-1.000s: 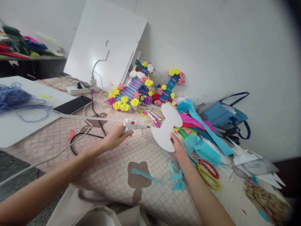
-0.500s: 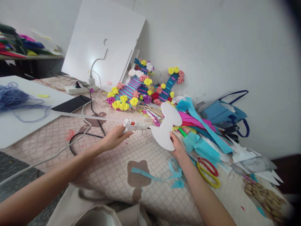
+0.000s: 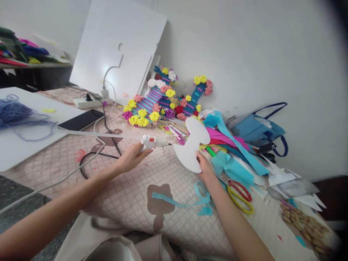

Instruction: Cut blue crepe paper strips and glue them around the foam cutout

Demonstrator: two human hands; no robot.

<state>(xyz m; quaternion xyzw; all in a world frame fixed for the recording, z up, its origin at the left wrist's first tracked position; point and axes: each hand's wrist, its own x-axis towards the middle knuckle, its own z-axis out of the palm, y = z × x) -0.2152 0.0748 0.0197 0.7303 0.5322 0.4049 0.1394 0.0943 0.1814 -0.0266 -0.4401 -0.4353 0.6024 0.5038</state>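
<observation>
My left hand [image 3: 132,156] is wrapped round a white glue gun [image 3: 154,142], with a long clear glue stick [image 3: 108,135] jutting from its back toward the left. The dark nozzle points right and reaches the left edge of a white cutout [image 3: 191,145] with curved edges; I cannot tell whether they touch. My right hand [image 3: 204,165] grips this cutout at its lower right edge and holds it tilted above the table. Behind it lie several thin sticks [image 3: 176,132]. Below the hands a light blue crepe paper strip [image 3: 168,199] rests on the tablecloth.
Flower-trimmed striped pieces [image 3: 152,103] lean at the back. Right are scissors [image 3: 240,195], crepe paper [image 3: 233,170], a blue bag [image 3: 258,127] and peanuts [image 3: 304,224]. Left are a phone [image 3: 81,120], a power strip [image 3: 88,103], cables [image 3: 104,139] and blue yarn [image 3: 16,112] on a white board.
The view has shifted very slightly. Both hands, the glue gun and the white cutout keep nearly the same positions.
</observation>
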